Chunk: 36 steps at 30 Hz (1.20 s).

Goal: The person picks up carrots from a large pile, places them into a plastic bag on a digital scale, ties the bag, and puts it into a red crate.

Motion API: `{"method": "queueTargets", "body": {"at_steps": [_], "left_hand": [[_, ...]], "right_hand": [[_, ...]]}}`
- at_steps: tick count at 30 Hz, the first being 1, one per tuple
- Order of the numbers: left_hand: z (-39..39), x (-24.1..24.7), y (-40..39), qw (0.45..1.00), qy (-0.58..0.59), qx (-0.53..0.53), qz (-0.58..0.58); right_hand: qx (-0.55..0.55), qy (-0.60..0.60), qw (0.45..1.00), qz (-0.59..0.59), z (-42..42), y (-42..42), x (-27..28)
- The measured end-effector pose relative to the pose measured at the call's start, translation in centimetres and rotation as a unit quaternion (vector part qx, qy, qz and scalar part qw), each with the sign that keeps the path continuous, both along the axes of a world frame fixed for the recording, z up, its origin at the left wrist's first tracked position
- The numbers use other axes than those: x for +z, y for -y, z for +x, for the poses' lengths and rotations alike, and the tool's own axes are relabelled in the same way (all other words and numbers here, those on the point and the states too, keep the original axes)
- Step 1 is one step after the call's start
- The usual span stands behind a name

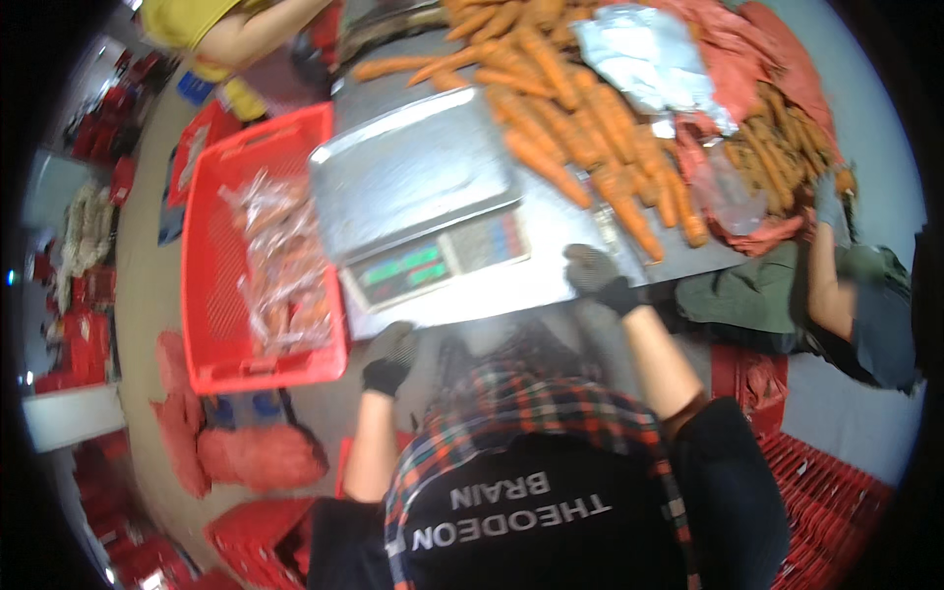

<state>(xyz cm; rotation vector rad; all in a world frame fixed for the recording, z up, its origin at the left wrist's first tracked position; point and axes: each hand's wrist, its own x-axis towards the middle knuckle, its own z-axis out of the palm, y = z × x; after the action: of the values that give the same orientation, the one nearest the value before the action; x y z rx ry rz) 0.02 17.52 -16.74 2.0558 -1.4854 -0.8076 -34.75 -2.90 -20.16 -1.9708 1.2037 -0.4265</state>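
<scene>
My left hand [394,352], in a grey knit glove with a dark cuff, is at the metal table's [542,265] front edge, beside the red plastic crate [269,376]. My right hand [594,269], gloved alike, rests on the tabletop by the front edge. I see nothing held in either hand, though their undersides are hidden. Between and beyond them stands a digital weighing scale [417,177] with a bare steel pan and lit green displays. Bagged carrots [287,273] in clear plastic lie in the crate. Loose carrots [568,125] are heaped behind and right of the scale.
Silvery plastic bags [645,55] lie on the carrot heap by a red mesh sack [774,44]. At the right, a co-worker's gloved hand [827,198] touches more carrots [774,151]. Another person's arm [258,37] shows top left. Filled red sacks [258,457] lie on the floor.
</scene>
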Motion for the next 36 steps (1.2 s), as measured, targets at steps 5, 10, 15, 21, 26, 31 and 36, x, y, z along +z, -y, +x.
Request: {"method": "queueTargets", "body": {"at_steps": [5,10,15,21,26,31,36], "left_hand": [[-0.6,5.7,4.5,0.991,0.092,-0.029,0.09],[-3.4,10.8,9.6,0.997,-0.004,-0.081,0.014],[-3.5,13.0,14.3,0.99,-0.083,-0.112,-0.017],[-4.1,14.0,20.8,0.966,-0.256,0.017,0.021],[-7.5,14.1,25.3,0.955,-0.29,0.059,0.029],[-8.6,13.6,26.7,0.961,-0.274,-0.001,0.029],[-10.0,13.4,27.8,0.962,-0.272,-0.015,0.016]], "right_hand": [[-0.066,-0.124,0.99,-0.028,6.8,2.0,2.6],[0.054,-0.147,0.987,0.021,6.5,3.0,5.4],[0.091,-0.145,0.984,0.038,3.4,6.4,6.6],[0.092,-0.06,0.947,-0.301,-3.7,16.6,10.5],[-0.053,0.026,0.97,-0.237,-7.5,21.9,10.9],[0.024,-0.266,0.957,-0.116,-3.3,19.1,15.8],[-0.04,-0.019,0.995,-0.095,-1.5,16.1,13.5]]}}
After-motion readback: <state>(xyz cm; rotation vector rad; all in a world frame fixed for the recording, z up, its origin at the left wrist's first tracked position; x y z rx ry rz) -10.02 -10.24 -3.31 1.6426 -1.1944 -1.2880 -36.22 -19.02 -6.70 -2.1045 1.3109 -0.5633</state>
